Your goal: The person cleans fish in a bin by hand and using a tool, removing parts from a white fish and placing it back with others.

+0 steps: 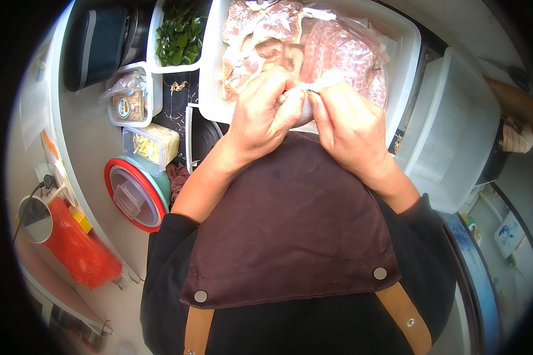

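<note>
Both hands are close together over the near edge of a large white plastic tub (402, 88). My left hand (266, 115) and my right hand (348, 120) pinch the gathered top of a small bag (305, 116), with a thin dark piece at the right fingertips. Glare hides the detail of the grip, and what the bag holds cannot be told. Inside the tub, raw meat pieces (242, 69) lie on the left, and a clear plastic bag of raw meat (342, 53) lies on the right.
On the left stand a container of green leaves (180, 40), a container with a packaged item (129, 104), a tub of pale shreds (149, 146) and a red-rimmed lid (135, 195). A translucent bin (453, 133) stands right; scissors (517, 75) lie beyond it.
</note>
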A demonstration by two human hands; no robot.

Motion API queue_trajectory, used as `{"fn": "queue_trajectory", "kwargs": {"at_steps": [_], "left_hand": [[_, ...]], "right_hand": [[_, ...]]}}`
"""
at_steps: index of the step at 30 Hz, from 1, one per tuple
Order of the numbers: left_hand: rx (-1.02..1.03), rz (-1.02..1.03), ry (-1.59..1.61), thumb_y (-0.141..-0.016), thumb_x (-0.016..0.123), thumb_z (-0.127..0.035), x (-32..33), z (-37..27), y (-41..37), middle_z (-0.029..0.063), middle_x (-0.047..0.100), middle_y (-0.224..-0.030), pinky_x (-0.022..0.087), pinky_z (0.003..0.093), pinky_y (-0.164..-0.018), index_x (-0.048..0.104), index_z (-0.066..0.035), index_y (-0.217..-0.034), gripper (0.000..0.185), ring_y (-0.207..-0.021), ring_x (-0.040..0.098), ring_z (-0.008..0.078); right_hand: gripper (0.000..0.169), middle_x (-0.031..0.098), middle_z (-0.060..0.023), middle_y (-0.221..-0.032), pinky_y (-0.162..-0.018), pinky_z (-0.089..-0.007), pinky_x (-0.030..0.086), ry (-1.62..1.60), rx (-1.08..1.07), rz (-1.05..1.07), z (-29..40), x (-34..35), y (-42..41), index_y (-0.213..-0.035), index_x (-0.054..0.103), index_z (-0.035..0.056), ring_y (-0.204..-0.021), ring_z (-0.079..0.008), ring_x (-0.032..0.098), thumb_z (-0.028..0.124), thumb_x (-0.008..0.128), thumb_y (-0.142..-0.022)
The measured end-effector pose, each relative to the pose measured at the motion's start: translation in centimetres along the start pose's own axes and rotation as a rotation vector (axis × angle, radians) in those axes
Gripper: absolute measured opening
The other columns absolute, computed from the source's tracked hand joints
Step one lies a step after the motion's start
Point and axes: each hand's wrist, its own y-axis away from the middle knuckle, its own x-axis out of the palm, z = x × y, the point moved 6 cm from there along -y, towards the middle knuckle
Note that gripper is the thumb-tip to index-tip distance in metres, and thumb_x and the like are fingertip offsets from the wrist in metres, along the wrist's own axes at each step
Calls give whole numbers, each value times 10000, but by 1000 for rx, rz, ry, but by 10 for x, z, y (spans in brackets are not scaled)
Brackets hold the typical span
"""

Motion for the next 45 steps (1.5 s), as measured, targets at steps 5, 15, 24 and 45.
{"fn": "queue_trajectory", "kwargs": {"at_steps": [5,15,24,45], "left_hand": [[-7,-3,-3,-902,655,-92,0,-2,0,104,531,-743,436,356,-607,564,-6,-855,134,-654,527,248],[-22,10,-19,-892,647,-97,1,2,2,116,528,-747,434,368,-615,555,-4,-859,135,-663,531,268],[-22,6,-24,-892,641,-86,0,1,1,118,526,-751,437,372,-620,552,-4,-868,124,-666,533,269],[-14,-3,-18,-888,661,-88,-2,-1,1,105,542,-747,443,355,-603,566,-9,-857,127,-659,542,252]], "right_hand": [[48,644,-128,-799,-604,-374,517,-37,21,-18,-4,1,0,-928,664,6,-666,-299,645,5,685,-885],[47,653,-145,-812,-619,-376,524,-126,81,-19,-10,4,1,-945,670,9,-680,-318,655,10,672,-898],[39,654,-123,-819,-628,-380,548,-211,218,51,-19,5,4,-903,660,24,-707,-306,663,62,671,-898],[58,629,-85,-838,-618,-350,543,14,16,7,-5,6,4,-906,640,50,-726,-250,655,100,669,-900]]}}
